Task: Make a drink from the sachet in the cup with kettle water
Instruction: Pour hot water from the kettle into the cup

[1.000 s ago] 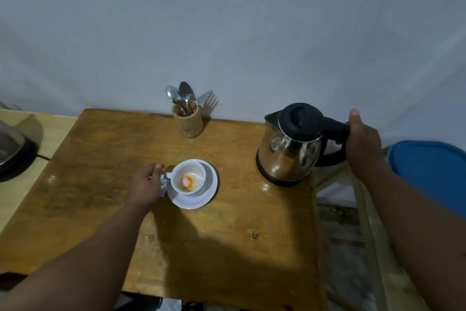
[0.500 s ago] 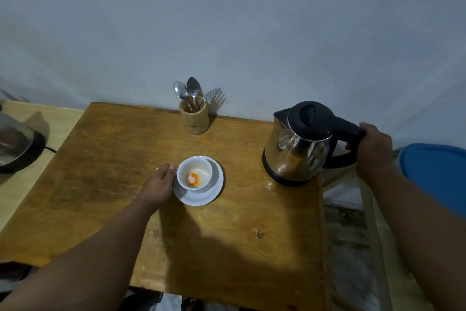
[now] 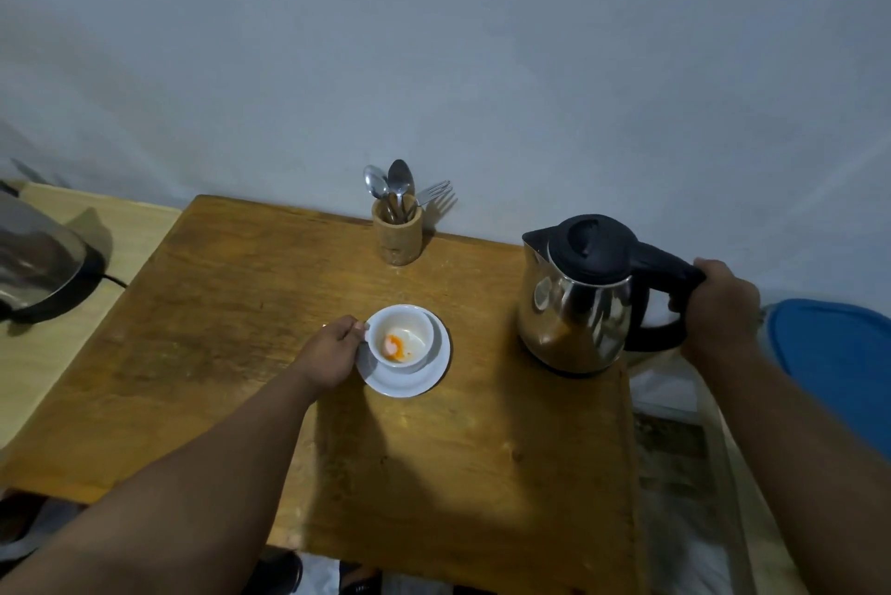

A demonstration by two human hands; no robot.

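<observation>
Centre frame, the left hand (image 3: 332,353) pinches the cup (image 3: 400,338) handle, steadying it on its saucer (image 3: 424,380) for the pour; orange sachet powder (image 3: 395,346) sits inside. Right of it, the right hand (image 3: 721,305) is wrapped around the kettle (image 3: 578,295) handle, spout facing cupward. Upper centre, the cutlery holder (image 3: 398,237) stands clear on the table (image 3: 241,305).

We see a white cup (image 3: 401,338) upright on its saucer (image 3: 424,381), orange powder (image 3: 396,346) inside. To the cup's right stands a steel kettle (image 3: 576,305), black lid shut, upright on the wooden table (image 3: 231,353).
</observation>
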